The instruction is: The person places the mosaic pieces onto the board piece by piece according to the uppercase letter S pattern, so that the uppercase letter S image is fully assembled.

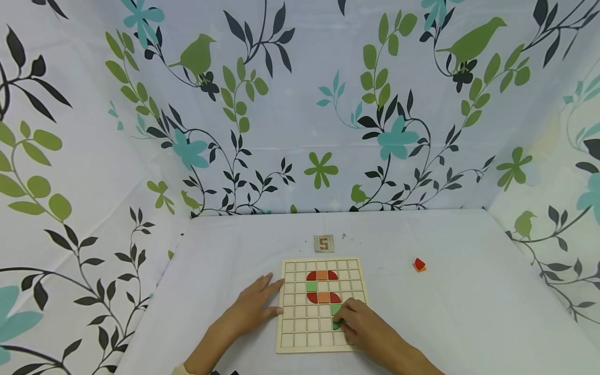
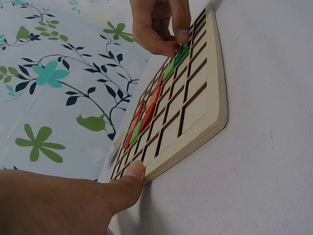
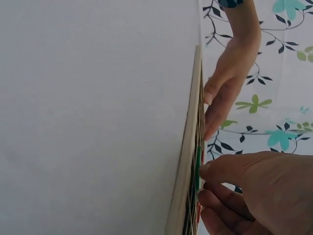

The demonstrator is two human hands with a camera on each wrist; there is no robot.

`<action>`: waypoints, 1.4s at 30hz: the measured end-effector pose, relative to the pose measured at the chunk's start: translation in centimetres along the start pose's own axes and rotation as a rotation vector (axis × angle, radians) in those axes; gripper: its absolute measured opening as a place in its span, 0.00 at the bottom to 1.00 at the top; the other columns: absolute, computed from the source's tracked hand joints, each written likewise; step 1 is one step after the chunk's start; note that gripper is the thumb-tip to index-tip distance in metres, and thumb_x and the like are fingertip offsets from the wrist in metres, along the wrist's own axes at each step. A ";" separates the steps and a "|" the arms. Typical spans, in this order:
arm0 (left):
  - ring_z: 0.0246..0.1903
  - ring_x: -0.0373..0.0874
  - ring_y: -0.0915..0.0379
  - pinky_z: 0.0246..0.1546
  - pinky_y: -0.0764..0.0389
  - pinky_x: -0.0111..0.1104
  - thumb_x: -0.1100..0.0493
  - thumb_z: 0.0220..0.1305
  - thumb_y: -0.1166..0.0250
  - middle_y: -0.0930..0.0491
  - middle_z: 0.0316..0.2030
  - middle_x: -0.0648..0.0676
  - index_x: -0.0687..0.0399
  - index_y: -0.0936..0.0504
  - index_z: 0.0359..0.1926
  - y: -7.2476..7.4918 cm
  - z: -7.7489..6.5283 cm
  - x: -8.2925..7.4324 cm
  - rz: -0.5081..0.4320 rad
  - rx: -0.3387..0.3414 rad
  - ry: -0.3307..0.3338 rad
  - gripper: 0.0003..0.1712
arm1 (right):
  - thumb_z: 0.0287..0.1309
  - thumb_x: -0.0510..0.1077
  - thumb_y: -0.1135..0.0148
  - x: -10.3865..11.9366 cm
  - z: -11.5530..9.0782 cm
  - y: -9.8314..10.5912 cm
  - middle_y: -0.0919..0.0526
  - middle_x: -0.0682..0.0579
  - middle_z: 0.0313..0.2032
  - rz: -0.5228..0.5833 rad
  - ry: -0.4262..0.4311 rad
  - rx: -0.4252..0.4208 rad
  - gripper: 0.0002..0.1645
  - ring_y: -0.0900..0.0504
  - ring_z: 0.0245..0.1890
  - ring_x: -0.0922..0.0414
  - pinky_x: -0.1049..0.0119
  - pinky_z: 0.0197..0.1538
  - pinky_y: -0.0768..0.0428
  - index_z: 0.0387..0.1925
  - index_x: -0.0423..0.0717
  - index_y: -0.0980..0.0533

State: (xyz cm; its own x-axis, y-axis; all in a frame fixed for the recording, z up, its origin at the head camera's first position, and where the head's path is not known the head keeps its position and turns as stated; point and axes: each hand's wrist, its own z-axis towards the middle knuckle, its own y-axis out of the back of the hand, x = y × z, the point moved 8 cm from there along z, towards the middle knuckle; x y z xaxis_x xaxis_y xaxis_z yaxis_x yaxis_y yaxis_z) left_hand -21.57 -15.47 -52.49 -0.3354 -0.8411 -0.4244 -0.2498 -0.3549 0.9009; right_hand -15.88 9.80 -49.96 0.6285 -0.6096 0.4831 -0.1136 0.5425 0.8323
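Note:
A wooden grid board [image 1: 292,339] lies flat on the white table. Red quarter-round, orange square and light green square tiles [image 1: 311,286] form a curved shape in its cells. My left hand [image 1: 250,307] rests at the board's left edge, fingers extended and thumb on the rim. Over the lower right cells, my right hand [image 1: 365,325] pinches a dark green tile [image 1: 336,326] between thumb and finger, right at the board's surface. Just above it in the head view sits a light green tile [image 1: 336,309], partly covered by the fingers.
Beyond the board's far edge lies a small card [image 1: 324,243] marked with an S pattern. A red piece [image 1: 420,263] overlaps an orange one on the table to the right. Patterned cloth [image 1: 300,104] with leaves and birds surrounds the table at the back and sides.

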 end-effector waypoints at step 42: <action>0.79 0.70 0.47 0.74 0.40 0.67 0.41 0.71 0.32 0.42 0.80 0.68 0.49 0.34 0.80 0.5 -0.5 -0.6 -0.033 -0.004 -0.014 0.42 | 0.68 0.36 0.32 -18.5 -3.1 10.9 0.21 0.28 0.42 -0.201 -0.608 -0.224 0.18 0.21 0.38 0.39 0.41 0.45 0.14 0.50 0.24 0.23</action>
State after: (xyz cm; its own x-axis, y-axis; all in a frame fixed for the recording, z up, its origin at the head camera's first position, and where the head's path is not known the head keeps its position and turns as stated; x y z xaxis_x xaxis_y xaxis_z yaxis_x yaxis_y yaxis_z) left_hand -21.01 -15.32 -51.72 -0.3397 -0.8231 -0.4551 -0.2570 -0.3842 0.8868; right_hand -26.39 28.83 -50.67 0.0687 -0.8922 0.4463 0.1632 0.4514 0.8773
